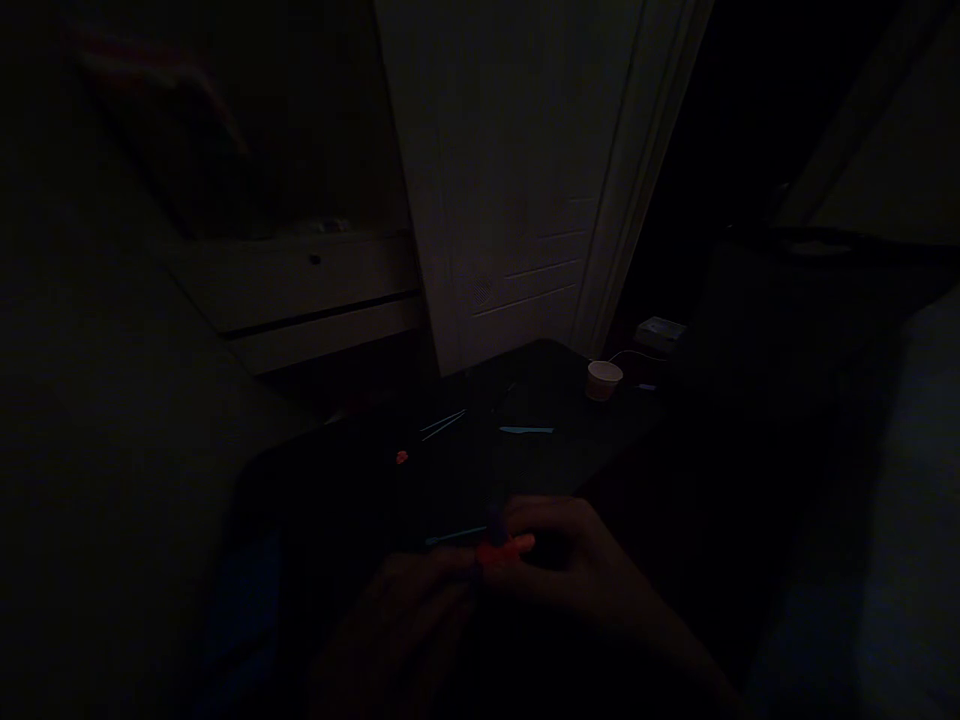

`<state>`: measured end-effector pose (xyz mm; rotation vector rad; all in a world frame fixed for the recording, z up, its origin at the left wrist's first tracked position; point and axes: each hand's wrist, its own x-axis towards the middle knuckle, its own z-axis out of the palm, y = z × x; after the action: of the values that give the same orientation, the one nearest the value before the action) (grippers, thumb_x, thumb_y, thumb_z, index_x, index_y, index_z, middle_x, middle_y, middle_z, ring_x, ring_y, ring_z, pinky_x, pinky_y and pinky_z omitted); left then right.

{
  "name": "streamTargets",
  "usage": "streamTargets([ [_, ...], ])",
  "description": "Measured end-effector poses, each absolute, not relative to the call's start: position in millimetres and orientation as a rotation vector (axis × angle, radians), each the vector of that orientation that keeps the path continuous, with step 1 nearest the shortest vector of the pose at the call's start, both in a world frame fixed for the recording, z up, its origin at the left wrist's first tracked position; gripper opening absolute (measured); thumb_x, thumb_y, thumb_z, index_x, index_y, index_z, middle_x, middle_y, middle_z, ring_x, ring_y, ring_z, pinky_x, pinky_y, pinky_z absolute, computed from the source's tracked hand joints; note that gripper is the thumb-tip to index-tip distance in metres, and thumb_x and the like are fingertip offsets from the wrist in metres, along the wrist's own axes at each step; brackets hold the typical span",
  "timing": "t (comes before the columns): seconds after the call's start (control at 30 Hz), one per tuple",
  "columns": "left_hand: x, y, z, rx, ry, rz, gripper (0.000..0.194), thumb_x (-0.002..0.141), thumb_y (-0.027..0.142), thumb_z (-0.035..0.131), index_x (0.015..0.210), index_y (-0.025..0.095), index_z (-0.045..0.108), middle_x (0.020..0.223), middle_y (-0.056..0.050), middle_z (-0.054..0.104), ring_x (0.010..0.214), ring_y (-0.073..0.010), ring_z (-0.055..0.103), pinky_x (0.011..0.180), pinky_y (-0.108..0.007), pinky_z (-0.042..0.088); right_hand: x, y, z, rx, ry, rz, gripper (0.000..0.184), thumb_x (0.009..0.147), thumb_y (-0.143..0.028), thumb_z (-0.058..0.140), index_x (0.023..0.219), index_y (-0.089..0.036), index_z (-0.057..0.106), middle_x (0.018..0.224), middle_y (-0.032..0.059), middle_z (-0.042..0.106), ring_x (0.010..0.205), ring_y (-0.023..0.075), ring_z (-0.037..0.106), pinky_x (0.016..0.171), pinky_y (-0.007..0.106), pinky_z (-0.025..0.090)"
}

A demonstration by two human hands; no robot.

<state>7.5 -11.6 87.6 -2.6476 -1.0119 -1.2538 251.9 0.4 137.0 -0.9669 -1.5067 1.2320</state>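
The scene is very dark. My left hand (409, 600) and my right hand (574, 550) meet near the table's front edge, fingers closed around a small red and orange piece (496, 553). A dark blue part (495, 522) sticks up from it; its exact kind is hard to make out. The right thumb and fingers pinch it from the right, while the left fingertips press on its left side. Just beyond the fingers lies a thin light-blue stick tool (456, 536), its right end hidden behind the hands.
On the dark table (555, 465) lie a light-blue plastic knife (526, 430), tweezers (444, 424), a thin dark stick (506, 396) and a small orange-red lump (402, 457). A paper cup (603, 380) stands at the far right. Behind are a white door (517, 180) and drawers (315, 290).
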Motion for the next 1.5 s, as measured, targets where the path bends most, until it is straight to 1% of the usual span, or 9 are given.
streamTargets([
  [0.27,21,-24,98,-2.562,-1.101,-1.359,0.036,0.097,0.010,0.066,0.128,0.028,0.072,0.124,-0.001,0.083,0.117,-0.0179,0.077,0.097,-0.025,0.065,248,-1,135,-0.899,-1.447,1.253,0.022,0.084,-0.041,0.091,0.091,-0.022,0.084,0.092,0.0014,0.079,0.086,0.0193,0.072,0.076,0.028,0.052],
  [0.47,34,-28,104,-2.414,-1.280,-1.504,0.034,0.096,0.017,0.068,0.123,0.037,0.074,0.135,0.000,0.075,0.111,-0.0194,0.076,0.093,-0.032,0.066,246,-2,131,-0.815,-1.473,1.177,0.018,0.082,-0.030,0.094,0.092,-0.021,0.082,0.088,-0.0007,0.075,0.080,0.0156,0.068,0.071,0.025,0.050],
  [0.53,34,-28,106,-2.423,-1.249,-1.465,0.031,0.093,0.018,0.072,0.117,0.037,0.076,0.133,0.000,0.074,0.105,-0.0174,0.075,0.086,-0.028,0.066,246,-2,129,-0.798,-1.510,1.103,0.016,0.082,-0.023,0.093,0.092,-0.020,0.081,0.088,-0.0012,0.074,0.078,0.0143,0.067,0.071,0.025,0.049],
  [0.77,23,-30,97,-2.332,-1.636,-1.737,0.006,0.088,0.034,0.079,0.092,0.032,0.082,0.092,0.002,0.082,0.074,-0.0154,0.079,0.068,-0.020,0.066,245,-7,128,-0.734,-1.688,0.674,0.019,0.086,-0.017,0.090,0.101,-0.019,0.078,0.092,0.0017,0.074,0.085,0.0163,0.068,0.076,0.027,0.053],
  [0.83,19,-29,92,-2.129,-2.140,-1.966,0.020,0.090,0.047,0.074,0.091,0.029,0.082,0.087,0.000,0.084,0.073,-0.0184,0.082,0.067,-0.021,0.066,246,-8,126,-0.750,-1.777,0.577,0.018,0.090,-0.020,0.087,0.105,-0.020,0.077,0.094,0.0030,0.074,0.088,0.0176,0.069,0.078,0.029,0.053],
  [0.93,16,-26,93,-2.253,-2.613,-2.129,0.042,0.068,0.062,0.088,0.084,0.024,0.082,0.070,-0.004,0.083,0.061,-0.0256,0.081,0.056,-0.027,0.067,247,-9,123,-0.767,-1.887,0.447,0.019,0.097,-0.030,0.082,0.113,-0.021,0.077,0.099,0.0040,0.074,0.092,0.0196,0.068,0.086,0.035,0.054],
  [1.07,21,-25,104,-2.287,-2.691,-2.119,0.043,0.072,0.055,0.089,0.102,0.024,0.082,0.087,-0.005,0.087,0.077,-0.0265,0.084,0.069,-0.028,0.069,249,-10,123,-0.787,-1.949,0.413,0.019,0.103,-0.032,0.075,0.120,-0.024,0.075,0.104,0.0044,0.074,0.096,0.0207,0.068,0.092,0.038,0.052],
  [1.33,33,-24,108,-2.368,-2.704,-2.026,0.030,0.072,0.049,0.089,0.085,0.023,0.080,0.077,-0.004,0.084,0.069,-0.0224,0.081,0.061,-0.023,0.063,254,-6,129,-0.764,-2.139,0.386,0.017,0.106,-0.028,0.069,0.121,-0.022,0.072,0.104,0.0056,0.074,0.100,0.0227,0.065,0.091,0.040,0.047],
  [1.5,39,-19,108,-2.294,-2.734,-2.101,0.032,0.069,0.048,0.090,0.082,0.021,0.079,0.076,-0.005,0.082,0.069,-0.0233,0.079,0.061,-0.026,0.063,256,-6,132,-0.783,-2.227,0.314,0.014,0.107,-0.025,0.067,0.118,-0.019,0.072,0.103,0.0067,0.074,0.098,0.0219,0.064,0.093,0.041,0.046],
])
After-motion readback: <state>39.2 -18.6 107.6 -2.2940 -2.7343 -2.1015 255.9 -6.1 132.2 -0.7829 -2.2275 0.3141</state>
